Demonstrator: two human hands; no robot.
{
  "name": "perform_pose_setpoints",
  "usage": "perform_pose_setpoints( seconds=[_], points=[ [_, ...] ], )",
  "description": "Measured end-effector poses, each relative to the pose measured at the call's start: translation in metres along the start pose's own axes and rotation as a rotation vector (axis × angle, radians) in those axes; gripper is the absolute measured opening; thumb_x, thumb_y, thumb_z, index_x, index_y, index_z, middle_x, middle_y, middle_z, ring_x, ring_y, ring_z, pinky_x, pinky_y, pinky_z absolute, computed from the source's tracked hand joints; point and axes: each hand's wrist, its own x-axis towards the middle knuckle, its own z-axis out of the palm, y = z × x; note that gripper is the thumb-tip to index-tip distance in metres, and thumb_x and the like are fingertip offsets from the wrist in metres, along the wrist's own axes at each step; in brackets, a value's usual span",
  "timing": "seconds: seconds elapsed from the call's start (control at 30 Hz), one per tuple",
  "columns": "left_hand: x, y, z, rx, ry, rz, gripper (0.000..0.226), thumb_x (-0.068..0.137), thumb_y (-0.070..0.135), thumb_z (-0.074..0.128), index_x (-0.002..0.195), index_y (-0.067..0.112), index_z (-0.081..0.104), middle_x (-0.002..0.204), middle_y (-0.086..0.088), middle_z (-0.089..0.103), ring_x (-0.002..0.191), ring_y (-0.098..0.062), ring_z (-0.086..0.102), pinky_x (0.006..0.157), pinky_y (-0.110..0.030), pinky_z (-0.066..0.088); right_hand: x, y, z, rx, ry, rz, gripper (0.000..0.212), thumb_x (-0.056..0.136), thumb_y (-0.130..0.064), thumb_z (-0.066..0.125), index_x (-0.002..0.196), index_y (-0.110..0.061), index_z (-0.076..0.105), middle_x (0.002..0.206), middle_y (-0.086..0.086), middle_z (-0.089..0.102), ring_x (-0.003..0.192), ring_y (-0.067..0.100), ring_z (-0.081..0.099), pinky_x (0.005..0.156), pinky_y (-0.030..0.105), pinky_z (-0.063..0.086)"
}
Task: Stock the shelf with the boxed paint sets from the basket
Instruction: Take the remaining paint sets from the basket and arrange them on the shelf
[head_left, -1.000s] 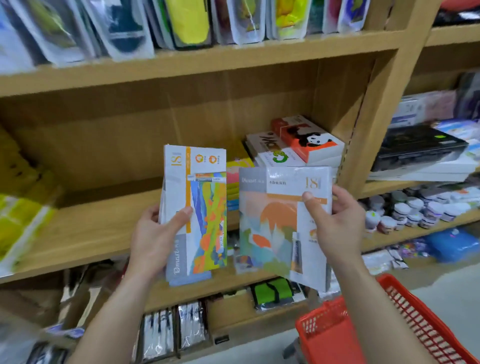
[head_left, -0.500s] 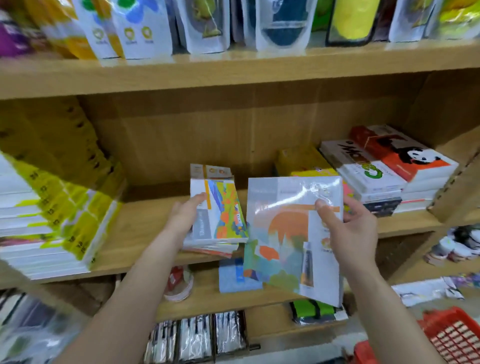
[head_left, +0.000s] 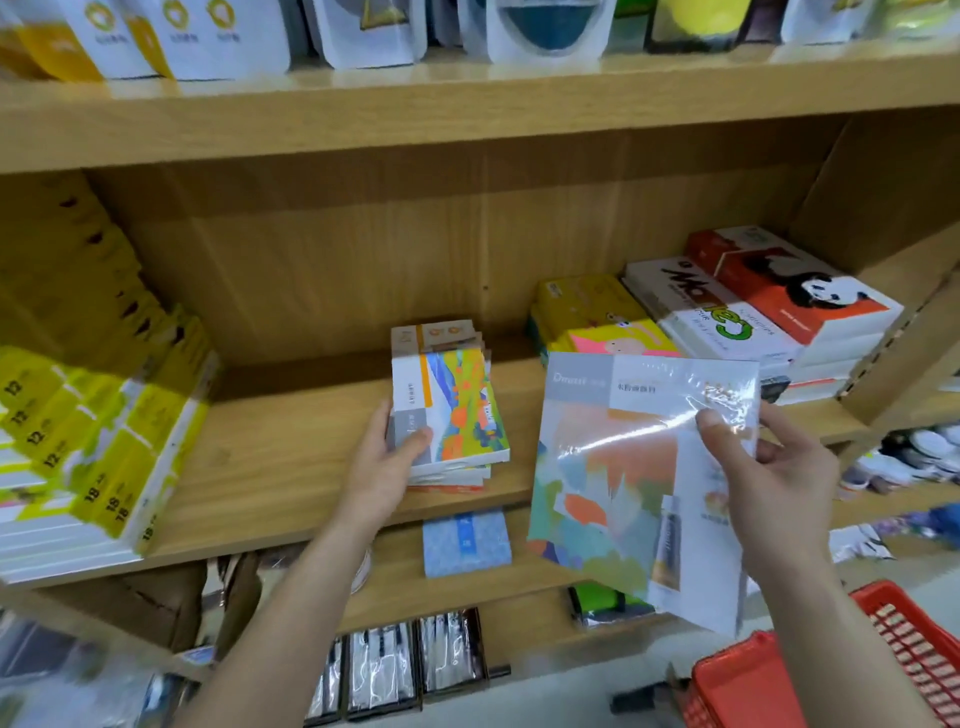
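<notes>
Boxed paint sets, flat and shrink-wrapped, printed with a grey-and-white title panel above a landscape in orange, green and blue. Two formats appear: a narrow one with an orange stripe, and a wider one showing an orange sun and a paint tube.

The stack of narrow sets (head_left: 447, 410) lies flat on the wooden shelf (head_left: 270, 467), near its front edge and roughly at mid-width; at least three boxes can be counted by their edges, and the exact number cannot be told. One wide set (head_left: 623, 483) is held in the air in front of the shelf, tilted, its lower corner hanging below the shelf's front edge.

The left hand (head_left: 387, 462) rests on the top box of the stack, thumb pressed on its grey lower corner, fingers curled round the stack's left side. The right hand (head_left: 769, 478) pinches the right edge of the wide set, thumb on the glossy front and fingers folded behind.

One red basket (head_left: 779, 675) shows at the lower right, beneath the right forearm. To the left of the stack stands a pile of yellow boxes (head_left: 98, 436); to the right, piles of sketch pads (head_left: 769, 306), one with a panda cover.
</notes>
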Motion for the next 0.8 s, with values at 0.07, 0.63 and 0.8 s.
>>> perform_pose_setpoints(
  seconds=[0.07,0.63,0.8],
  points=[
    [-0.001,0.002,0.017,0.0,0.018,0.02,0.036,0.098,0.02,0.062,0.127,0.035,0.047,0.115,0.009,0.067,0.098,-0.009,0.068,0.079,-0.027,0.057,0.0,0.005,-0.012,0.0,0.004,0.002,0.015,0.095,-0.024,0.076,0.108,-0.018,0.077,0.061,-0.014,0.073,0.054,0.007,0.064,0.044,0.02,0.049],
    [0.007,0.043,0.094,0.078,0.018,0.006,0.062,0.101,0.025,0.056,0.155,0.01,0.03,0.144,-0.001,0.051,0.126,-0.017,0.053,0.092,-0.015,0.04,-0.003,0.022,-0.085,0.127,-0.221,0.062,0.014,0.093,-0.01,0.075,0.103,-0.02,0.077,0.084,-0.008,0.083,0.073,0.007,0.077,0.062,0.022,0.06],
    [-0.071,0.019,0.054,0.185,-0.016,0.1,0.034,0.101,0.03,0.055,0.135,0.024,0.056,0.129,0.008,0.063,0.123,-0.012,0.058,0.097,-0.022,0.045,-0.013,0.004,-0.043,0.154,-0.339,0.033,0.015,0.094,-0.011,0.076,0.102,-0.024,0.076,0.075,-0.014,0.081,0.06,0.0,0.071,0.05,0.018,0.053]
  ],
)
